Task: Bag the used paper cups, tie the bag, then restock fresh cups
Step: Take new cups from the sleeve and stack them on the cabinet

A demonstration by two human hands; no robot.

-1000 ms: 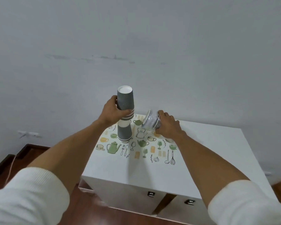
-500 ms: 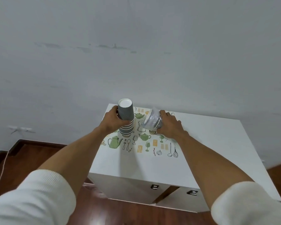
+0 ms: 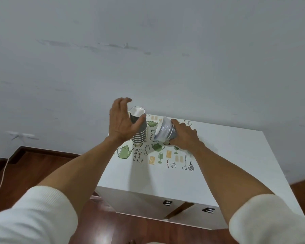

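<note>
A stack of grey paper cups [image 3: 139, 131] stands upside down on the white cabinet top [image 3: 227, 155], its white base facing up. My left hand [image 3: 121, 120] hovers just left of the stack with fingers spread, the thumb near the top cup. My right hand [image 3: 182, 136] grips a second bundle of cups in clear plastic wrap [image 3: 164, 130], tilted on its side just right of the stack.
A patch printed with teapots and kitchen utensils [image 3: 157, 152] lies under the cups. The wall rises directly behind the cabinet. Two metal drawer handles [image 3: 167, 202] show on the cabinet front. Dark wood floor and a white cable [image 3: 2, 175] lie to the left.
The raised upper cups came down onto the lower ones, forming one short stack on the cabinet. My left hand then let go and opened. My right hand stayed on the wrapped bundle.
</note>
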